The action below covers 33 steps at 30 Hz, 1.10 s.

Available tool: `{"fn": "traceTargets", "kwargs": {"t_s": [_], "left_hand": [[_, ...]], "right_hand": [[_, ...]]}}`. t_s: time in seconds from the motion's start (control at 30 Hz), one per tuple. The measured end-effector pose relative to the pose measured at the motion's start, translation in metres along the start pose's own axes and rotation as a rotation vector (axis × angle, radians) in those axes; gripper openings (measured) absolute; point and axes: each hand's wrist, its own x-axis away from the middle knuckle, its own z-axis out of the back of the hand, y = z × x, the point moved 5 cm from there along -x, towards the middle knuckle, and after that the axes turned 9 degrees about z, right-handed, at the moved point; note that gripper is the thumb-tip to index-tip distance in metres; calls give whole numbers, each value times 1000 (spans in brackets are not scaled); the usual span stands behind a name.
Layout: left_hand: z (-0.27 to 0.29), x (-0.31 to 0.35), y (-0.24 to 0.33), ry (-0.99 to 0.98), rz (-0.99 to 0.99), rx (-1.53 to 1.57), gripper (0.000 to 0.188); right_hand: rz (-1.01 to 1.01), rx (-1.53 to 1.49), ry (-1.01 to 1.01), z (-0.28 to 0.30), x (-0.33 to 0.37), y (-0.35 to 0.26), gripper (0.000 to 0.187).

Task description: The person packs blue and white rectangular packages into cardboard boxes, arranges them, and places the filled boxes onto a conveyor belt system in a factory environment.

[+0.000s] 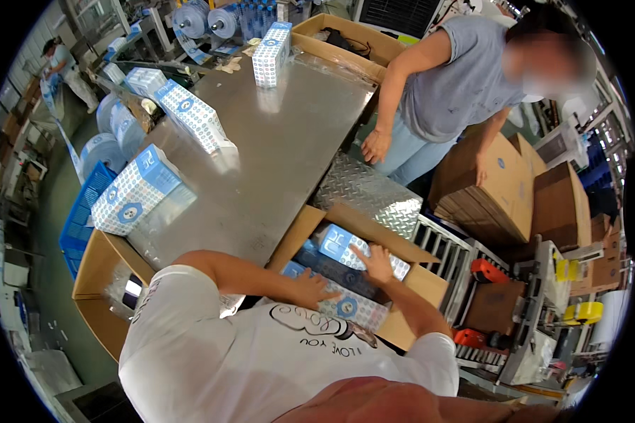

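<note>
An open cardboard carton (422, 285) in front of me holds white-and-blue patterned packs. My right hand (377, 264) rests with its fingers spread on the far pack (341, 243), which sits higher than the others. Over the near pack (353, 307), along the carton's closer side, my left hand (310, 289) lies with fingers apart, touching its left end. Between these two packs runs a darker, shaded strip. Neither hand is wrapped around anything.
Similar packs, such as one at the near left (137, 190), stand on the metal table (261, 151). At the right, a co-worker (451, 84) stands by a stack of flat cartons (487, 183). A roller conveyor (441, 254) runs beside my carton. Another open box (95, 296) sits at left.
</note>
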Motion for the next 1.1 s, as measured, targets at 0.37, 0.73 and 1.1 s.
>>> {"fn": "traceTargets", "kwargs": {"t_s": [0.37, 0.73, 1.1], "left_hand": [[7, 0, -43, 349, -27, 119, 80], [10, 61, -107, 577, -59, 546, 67], [37, 252, -245, 732, 392, 82, 107]], "right_hand": [[549, -21, -1008, -143, -161, 22, 38], [19, -114, -57, 105, -483, -196, 113], [422, -55, 254, 121, -567, -237, 103]]}}
